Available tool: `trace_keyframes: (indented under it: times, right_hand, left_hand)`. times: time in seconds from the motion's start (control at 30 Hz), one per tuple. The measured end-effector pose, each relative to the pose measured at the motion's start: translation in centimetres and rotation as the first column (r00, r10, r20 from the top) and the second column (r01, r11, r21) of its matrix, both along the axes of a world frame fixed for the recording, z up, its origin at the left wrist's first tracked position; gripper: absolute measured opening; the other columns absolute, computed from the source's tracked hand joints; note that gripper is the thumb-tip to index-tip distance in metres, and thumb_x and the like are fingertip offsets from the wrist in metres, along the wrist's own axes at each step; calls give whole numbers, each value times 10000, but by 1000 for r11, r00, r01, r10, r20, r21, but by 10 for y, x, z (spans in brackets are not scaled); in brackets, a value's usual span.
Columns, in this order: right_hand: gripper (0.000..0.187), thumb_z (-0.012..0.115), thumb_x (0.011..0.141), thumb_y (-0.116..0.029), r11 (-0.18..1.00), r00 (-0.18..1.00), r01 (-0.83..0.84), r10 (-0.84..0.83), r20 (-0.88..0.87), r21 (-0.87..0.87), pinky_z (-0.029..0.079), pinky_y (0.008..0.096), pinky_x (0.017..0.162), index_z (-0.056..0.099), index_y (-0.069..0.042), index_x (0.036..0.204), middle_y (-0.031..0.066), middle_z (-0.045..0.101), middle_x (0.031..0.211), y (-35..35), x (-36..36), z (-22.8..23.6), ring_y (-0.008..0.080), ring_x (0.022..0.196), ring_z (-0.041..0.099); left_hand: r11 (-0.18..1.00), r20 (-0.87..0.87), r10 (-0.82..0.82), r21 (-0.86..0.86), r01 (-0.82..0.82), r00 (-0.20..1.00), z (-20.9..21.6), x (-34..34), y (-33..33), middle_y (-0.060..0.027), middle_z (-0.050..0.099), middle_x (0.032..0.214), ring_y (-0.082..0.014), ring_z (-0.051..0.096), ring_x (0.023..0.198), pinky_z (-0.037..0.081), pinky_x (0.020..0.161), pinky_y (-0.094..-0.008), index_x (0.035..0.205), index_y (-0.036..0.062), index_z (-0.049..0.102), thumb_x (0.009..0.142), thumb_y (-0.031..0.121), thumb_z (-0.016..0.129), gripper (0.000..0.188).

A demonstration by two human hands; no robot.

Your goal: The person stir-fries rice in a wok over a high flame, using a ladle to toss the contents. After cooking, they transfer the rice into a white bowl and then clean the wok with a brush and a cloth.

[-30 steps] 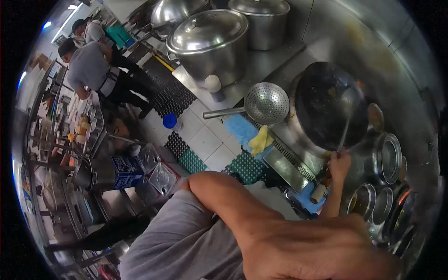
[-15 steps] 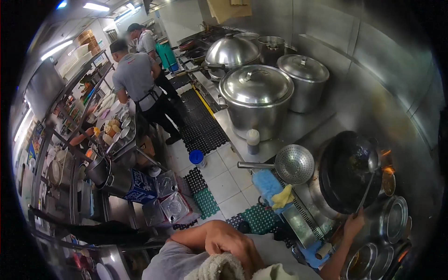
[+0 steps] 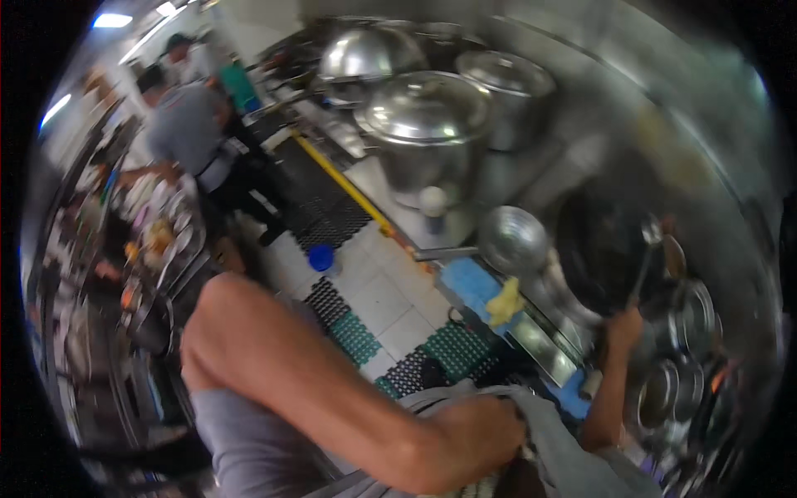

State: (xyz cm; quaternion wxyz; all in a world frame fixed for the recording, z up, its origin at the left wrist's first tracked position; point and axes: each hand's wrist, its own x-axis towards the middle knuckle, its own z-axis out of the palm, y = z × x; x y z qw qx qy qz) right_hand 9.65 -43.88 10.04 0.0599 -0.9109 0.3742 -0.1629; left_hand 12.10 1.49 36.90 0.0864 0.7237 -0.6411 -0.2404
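My right hand (image 3: 625,328) is closed round the long handle of a metal ladle (image 3: 647,259). The ladle's bowl rests within a large black wok (image 3: 594,253) at the right, whose inside is dark and blurred. Close to my body, my left hand (image 3: 486,432) is curled with its fingers in the bunched grey cloth of my shirt (image 3: 564,436); the fingertips are hidden. My bent left forearm crosses the lower middle of the view. Left of the wok lies a perforated strainer (image 3: 513,239), its handle pointing left.
Lidded steel pots (image 3: 427,108) stand on the stove beyond the wok. A blue cloth (image 3: 471,282) and a yellow cloth (image 3: 505,303) lie on the counter edge. Round metal containers (image 3: 660,394) sit at my right. Two people (image 3: 187,124) work at the far left.
My view has shifted and blurred. My left elbow has swung up and out to the left, and the left hand has moved right across my chest. The right hand keeps hold of the ladle.
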Motion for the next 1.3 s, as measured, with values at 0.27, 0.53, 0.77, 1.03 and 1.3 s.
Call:
trace_keyframes:
  times: [0.27,0.53,0.77,1.03,1.3]
  right_hand:
    - [151,673,903,-117,-10,758,-491,-497,421,871,536,394,526,661,14,978,135,679,787,-18,7,5,218,588,644]
    - [649,624,825,-34,980,923,189,-198,329,59,528,532,753,448,20,1447,293,662,893,65,-68,-22,482,822,651]
    - [714,608,848,1,973,964,229,-226,-137,10,542,518,723,345,81,1507,306,668,928,46,-195,-78,431,824,673]
    - [601,654,903,-345,951,937,306,-310,-159,-47,556,520,780,541,52,1340,304,621,1204,52,-147,-132,444,963,673]
    - [505,652,872,-232,224,685,-160,-676,272,961,570,369,688,583,94,1251,152,696,996,4,-174,24,257,850,704]
  left_hand:
    - [582,-246,-811,-254,772,531,93,59,66,-240,678,1132,-327,706,993,556,897,-411,1101,70,722,891,319,671,330]
    - [460,-298,-886,-478,748,354,74,69,60,-192,612,1156,-324,634,1093,494,1024,-478,951,120,697,861,434,675,328]
    - [513,-478,-835,-498,699,272,43,71,23,-133,578,1043,-328,584,1105,477,1021,-500,746,75,648,787,377,691,307]
    - [528,-452,-829,-435,729,330,63,92,-26,-132,590,1031,-312,589,1081,481,998,-485,779,64,647,802,371,692,311]
    - [693,-529,-711,-414,591,463,66,108,-63,-131,601,1019,-296,594,1056,485,975,-470,811,53,646,818,365,692,316]
